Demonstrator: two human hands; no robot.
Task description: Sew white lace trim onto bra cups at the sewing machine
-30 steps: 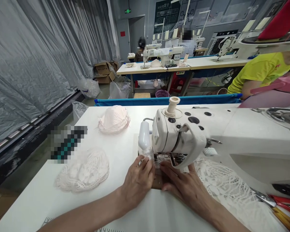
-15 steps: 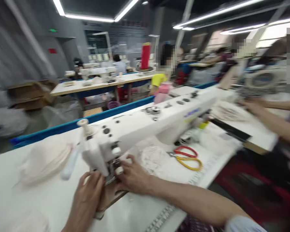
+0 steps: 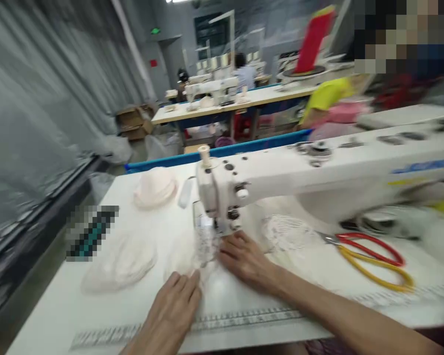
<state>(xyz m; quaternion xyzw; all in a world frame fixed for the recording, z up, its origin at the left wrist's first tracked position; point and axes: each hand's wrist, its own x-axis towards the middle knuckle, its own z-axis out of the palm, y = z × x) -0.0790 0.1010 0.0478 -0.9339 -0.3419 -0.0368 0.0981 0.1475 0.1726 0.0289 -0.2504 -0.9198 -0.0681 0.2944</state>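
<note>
A pale, thin fabric piece lies at the needle end of a white sewing machine, blurred by motion. My left hand rests at its near edge, fingers bent and pressed together on the cloth. Close to the presser foot, my right hand has curled fingers at the cloth's right side; its fingertips are partly hidden. White lace or thread lies bunched behind my right hand. Scissors with one red and one yellow handle lie farther right.
Stacked pale cups of fabric and another pale fabric pile lie on the left of the white table. A measuring scale runs along the front edge. Beyond the blue edging, a person in yellow sits.
The view has swung left, bringing the table's left side in. My hands have moved apart, the left one back from the needle. The brown surface between them no longer shows; pale cloth does.
</note>
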